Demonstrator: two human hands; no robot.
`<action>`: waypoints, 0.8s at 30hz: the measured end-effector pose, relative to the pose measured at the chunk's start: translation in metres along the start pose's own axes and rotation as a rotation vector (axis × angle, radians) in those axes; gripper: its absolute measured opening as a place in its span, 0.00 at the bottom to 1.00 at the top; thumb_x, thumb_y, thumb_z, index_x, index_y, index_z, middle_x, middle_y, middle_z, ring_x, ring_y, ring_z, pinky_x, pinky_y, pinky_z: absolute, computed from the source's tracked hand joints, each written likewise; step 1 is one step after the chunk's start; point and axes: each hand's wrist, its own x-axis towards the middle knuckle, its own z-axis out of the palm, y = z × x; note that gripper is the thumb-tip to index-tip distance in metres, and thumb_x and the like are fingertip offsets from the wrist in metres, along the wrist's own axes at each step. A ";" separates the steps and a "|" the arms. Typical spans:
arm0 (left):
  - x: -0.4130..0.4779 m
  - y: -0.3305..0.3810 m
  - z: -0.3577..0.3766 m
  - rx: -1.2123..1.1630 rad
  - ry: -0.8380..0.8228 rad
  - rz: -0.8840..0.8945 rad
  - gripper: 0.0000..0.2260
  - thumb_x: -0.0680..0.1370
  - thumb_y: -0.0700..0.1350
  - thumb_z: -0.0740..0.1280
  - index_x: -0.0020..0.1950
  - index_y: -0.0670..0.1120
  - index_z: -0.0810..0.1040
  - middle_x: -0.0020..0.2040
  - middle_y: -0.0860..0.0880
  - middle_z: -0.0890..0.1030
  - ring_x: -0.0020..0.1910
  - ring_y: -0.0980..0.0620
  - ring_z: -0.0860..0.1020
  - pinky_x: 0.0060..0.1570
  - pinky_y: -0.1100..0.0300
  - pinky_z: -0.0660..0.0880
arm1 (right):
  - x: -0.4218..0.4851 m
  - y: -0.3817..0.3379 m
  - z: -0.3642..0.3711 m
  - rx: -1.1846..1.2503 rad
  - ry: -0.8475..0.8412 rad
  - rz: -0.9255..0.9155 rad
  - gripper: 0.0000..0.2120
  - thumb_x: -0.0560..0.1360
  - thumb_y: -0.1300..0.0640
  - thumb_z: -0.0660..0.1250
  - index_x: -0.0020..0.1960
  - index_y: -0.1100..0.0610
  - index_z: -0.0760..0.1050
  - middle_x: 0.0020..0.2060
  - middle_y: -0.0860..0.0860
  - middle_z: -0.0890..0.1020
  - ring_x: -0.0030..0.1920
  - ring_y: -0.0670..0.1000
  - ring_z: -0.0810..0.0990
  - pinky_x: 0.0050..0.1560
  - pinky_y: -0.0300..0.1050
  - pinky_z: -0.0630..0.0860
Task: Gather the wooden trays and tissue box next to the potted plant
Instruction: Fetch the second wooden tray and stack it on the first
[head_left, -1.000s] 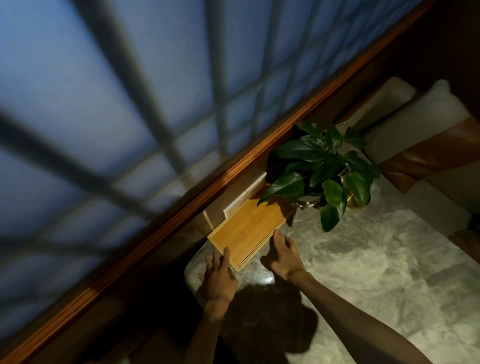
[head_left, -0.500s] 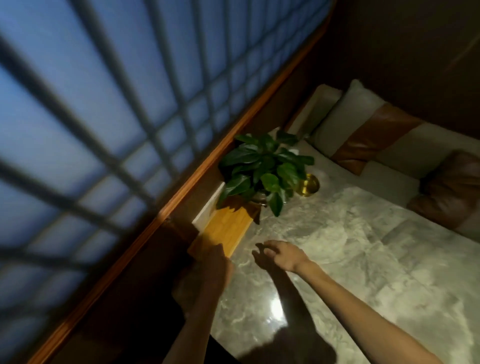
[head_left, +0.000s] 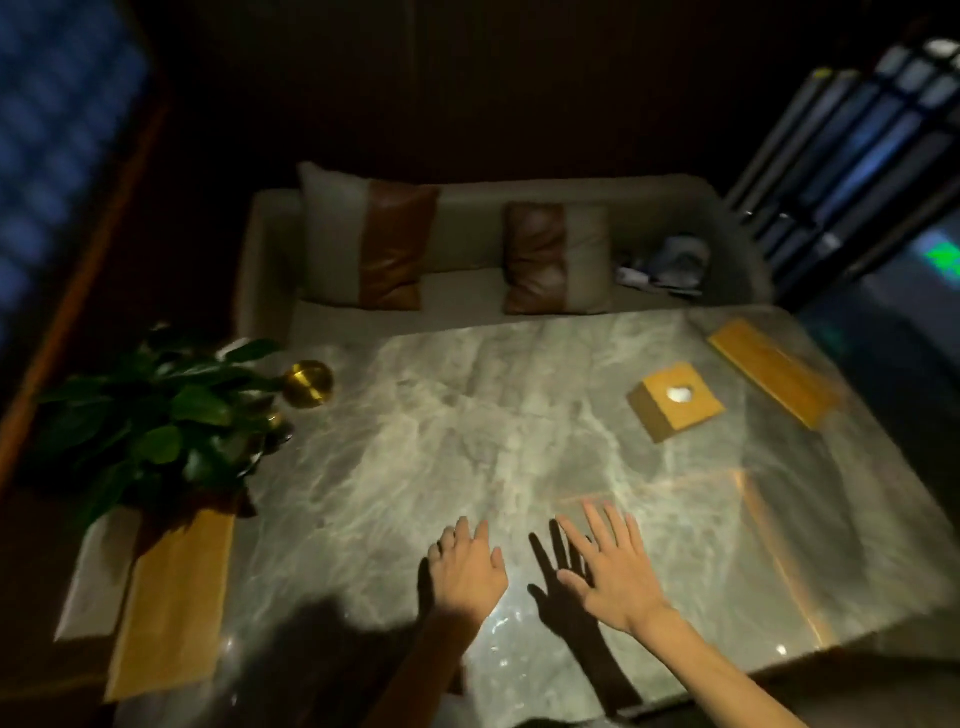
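Observation:
A green potted plant (head_left: 156, 415) stands at the left edge of the marble table (head_left: 467, 441). One wooden tray (head_left: 171, 603) lies flat just in front of the plant. A wooden tissue box (head_left: 675, 408) with white tissue showing on top sits toward the far right of the table. A second wooden tray (head_left: 774, 371) lies beyond it at the right edge. My left hand (head_left: 467, 569) and my right hand (head_left: 613, 569) hover over the near middle of the table, fingers spread, holding nothing.
A round brass object (head_left: 307, 383) sits beside the plant. A white flat piece (head_left: 96, 577) lies left of the near tray. A beige sofa (head_left: 467, 291) with two cushions runs along the table's far side, with some cloth items at its right end.
Both hands have let go of the tray by the plant and come to the middle of the table. The view has swung right, showing the tissue box and second tray.

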 end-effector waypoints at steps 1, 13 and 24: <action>0.003 0.014 0.004 0.026 -0.025 0.036 0.23 0.79 0.54 0.54 0.74 0.51 0.67 0.75 0.47 0.67 0.74 0.45 0.66 0.73 0.47 0.62 | -0.006 0.015 0.002 0.019 0.004 0.049 0.35 0.77 0.33 0.49 0.80 0.42 0.43 0.80 0.53 0.41 0.79 0.59 0.36 0.70 0.53 0.23; 0.044 0.179 0.034 0.225 -0.138 0.154 0.27 0.81 0.57 0.53 0.80 0.54 0.55 0.82 0.46 0.52 0.81 0.40 0.48 0.76 0.33 0.43 | -0.025 0.183 0.016 0.267 -0.017 0.269 0.34 0.76 0.31 0.47 0.79 0.40 0.46 0.81 0.51 0.44 0.80 0.59 0.38 0.76 0.60 0.34; 0.124 0.427 0.048 -0.078 -0.128 0.087 0.21 0.81 0.54 0.58 0.73 0.51 0.70 0.72 0.47 0.74 0.71 0.45 0.73 0.70 0.50 0.69 | 0.041 0.464 -0.049 0.562 -0.263 0.225 0.23 0.81 0.43 0.57 0.73 0.49 0.69 0.73 0.50 0.72 0.72 0.53 0.70 0.69 0.44 0.65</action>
